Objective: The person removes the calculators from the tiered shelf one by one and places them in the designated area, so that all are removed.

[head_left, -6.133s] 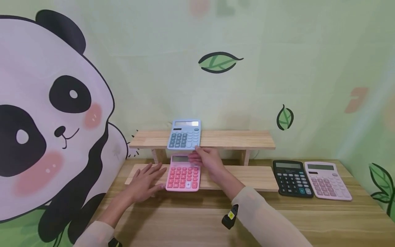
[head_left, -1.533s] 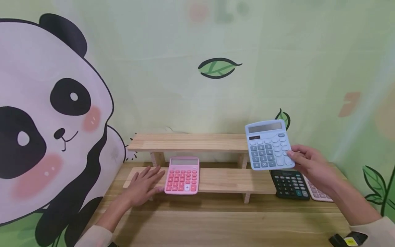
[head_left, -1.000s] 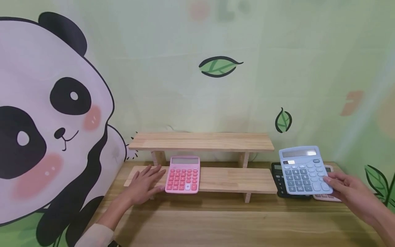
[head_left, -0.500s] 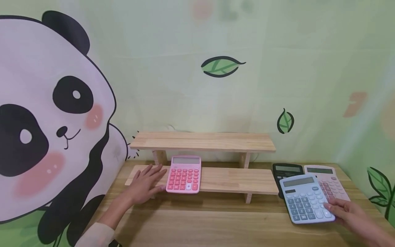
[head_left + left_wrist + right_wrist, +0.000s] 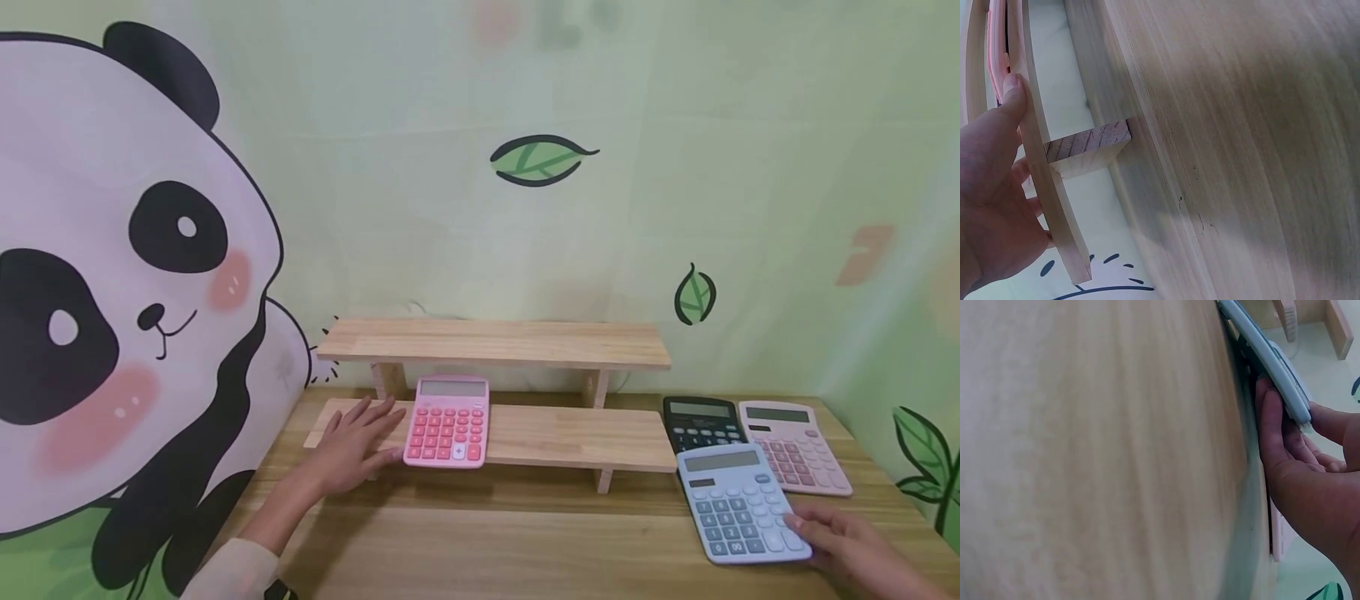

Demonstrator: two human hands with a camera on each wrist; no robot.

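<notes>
My right hand [image 5: 843, 537] pinches the lower right corner of a light blue calculator [image 5: 738, 504], thumb on top and fingers underneath. In the right wrist view, this calculator [image 5: 1275, 365] is tilted close over the table. It overlaps a black calculator [image 5: 701, 417] and part of a pale pink one [image 5: 798, 442] behind it. On the left, my left hand [image 5: 348, 450] rests on the lower wooden shelf [image 5: 577, 433], fingers spread. Its thumb reaches the lower left corner of a bright pink calculator [image 5: 446, 425], which lies tilted back on that shelf.
A two-step wooden stand fills the middle, its upper shelf [image 5: 495, 342] behind the lower one. It stands on a wood-grain table [image 5: 480, 550]. A green wall cloth [image 5: 420, 217] with a panda [image 5: 247, 200] and leaves rises behind.
My right hand has taken the light blue calculator off the upper shelf, carried it right and lowered it in front of the black and pale pink calculators. My left hand has stayed put.
</notes>
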